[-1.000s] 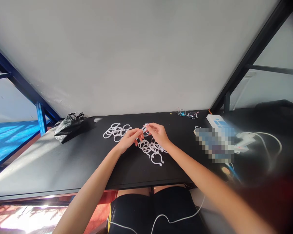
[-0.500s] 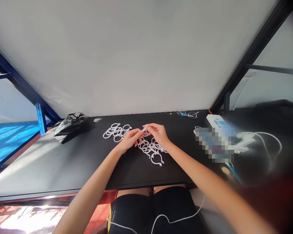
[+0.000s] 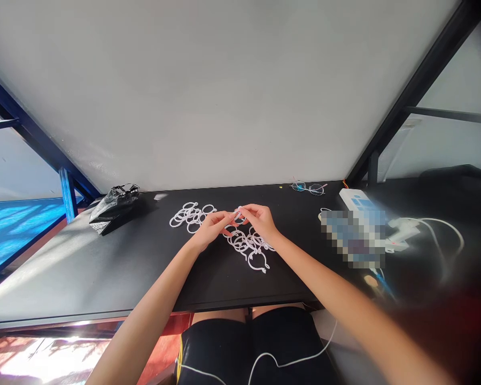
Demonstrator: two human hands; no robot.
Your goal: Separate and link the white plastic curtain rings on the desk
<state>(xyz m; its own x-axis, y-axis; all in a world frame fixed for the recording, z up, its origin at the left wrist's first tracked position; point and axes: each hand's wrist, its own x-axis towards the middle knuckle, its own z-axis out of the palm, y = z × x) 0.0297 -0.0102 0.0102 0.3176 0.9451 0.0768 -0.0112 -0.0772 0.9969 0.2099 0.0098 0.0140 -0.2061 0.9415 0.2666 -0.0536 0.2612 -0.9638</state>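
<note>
Both hands meet over the middle of a black table [image 3: 104, 267]. My left hand [image 3: 212, 229] and my right hand [image 3: 260, 221] pinch the same small white plastic ring [image 3: 237, 214] between their fingertips, just above the tabletop. Directly beneath them lies a pile of white rings [image 3: 249, 246], some with small tabs. A second, flatter group of white rings [image 3: 190, 215] lies to the left of my left hand.
A crumpled black plastic bag [image 3: 114, 207] sits at the table's back left. Eyeglasses [image 3: 308, 187] lie by the white wall. A white power strip [image 3: 355, 199] and white cables [image 3: 436, 235] are at the right, beside a blurred-out patch.
My left hand's fingertips have closed in on the ring held by my right hand, so both hands now pinch it together. The piles have not moved.
</note>
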